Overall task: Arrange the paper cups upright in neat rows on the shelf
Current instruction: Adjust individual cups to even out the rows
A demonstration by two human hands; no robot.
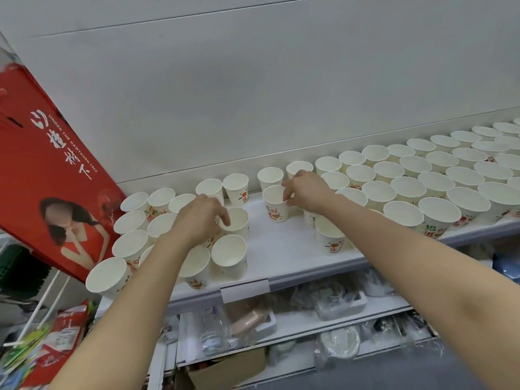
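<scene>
While I work both hands, entries run left to right. Red box (42, 164), 9 o'clock, leaning beside the shelf (281, 249). Left cups (132, 243), upright, loosely bunched. Left hand (197, 218), fingers pinching a cup rim (236, 220) near centre. Right hand (306, 192), 1 o'clock of that, fingertips pinching a second cup (275, 204). Right rows (422, 181), neat, toward 3 o'clock. Risk, as I judge it: a forearm sweeping the front-edge cups off; they look light. Shelf white, smooth; white wall (253, 80) behind; wrapped goods (337, 305) on lower shelves.
</scene>
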